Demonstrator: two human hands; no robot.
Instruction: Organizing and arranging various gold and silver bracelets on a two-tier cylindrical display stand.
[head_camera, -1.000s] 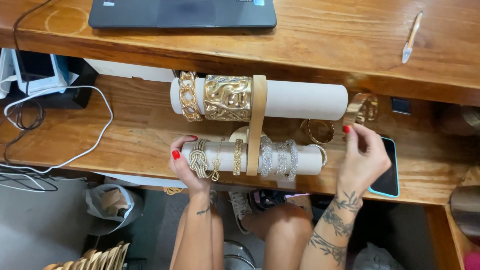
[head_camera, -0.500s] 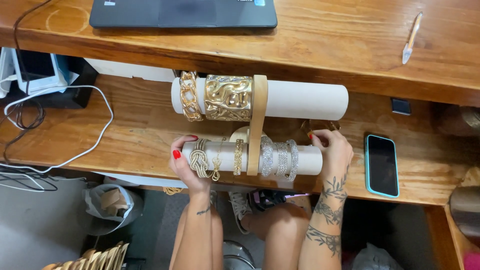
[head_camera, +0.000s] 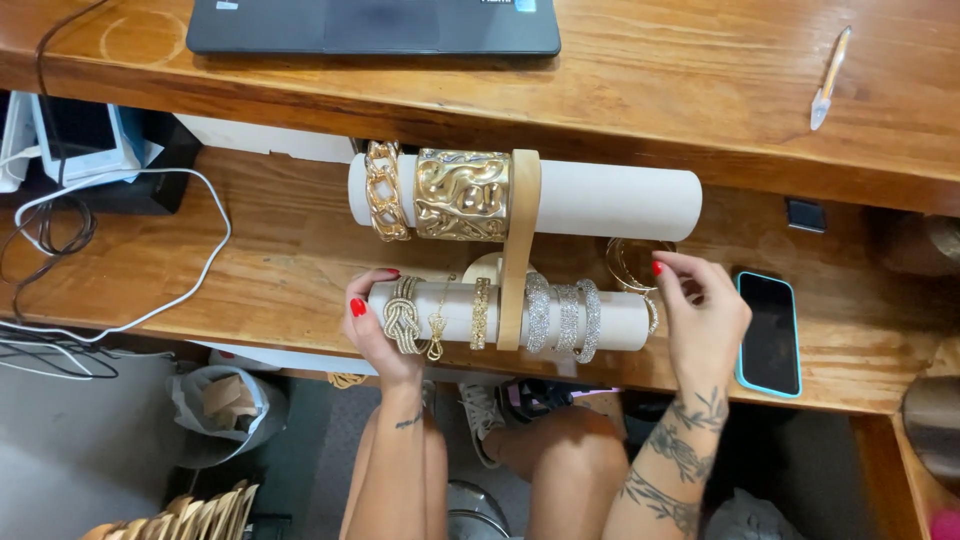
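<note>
On the lower wooden shelf (head_camera: 250, 270) sits a two-tier bracelet stand, w/ a tan upright strap (head_camera: 519, 250) joining the upper roll (head_camera: 600, 198) & lower roll (head_camera: 450, 312). Left hand (head_camera: 375, 325) is curled round the left end of the lower roll, thumb on the front, fingers wrapped over the back, touching just beside a gold knot bracelet (head_camera: 402, 316). Further along the same roll: a thin gold chain (head_camera: 437, 320), a gold band (head_camera: 481, 313), then three sparkly silver bracelets (head_camera: 565, 318) right of the strap. Right hand (head_camera: 705, 315) is at the roll's right end, fingers half-bent & pinching loosely at thin gold bangles (head_camera: 632, 265) that lie just behind that end; can't tell if it actually grips one. Upper roll carries a gold chain-link bracelet (head_camera: 385, 190) & a wide hammered gold cuff (head_camera: 462, 194). Black phone in a teal case (head_camera: 768, 333) lies just right of the right hand, not touching. Up top on the desk (head_camera: 650, 80): laptop (head_camera: 370, 25) & a pen (head_camera: 830, 78). White cable (head_camera: 150, 310) loops at far left.
</note>
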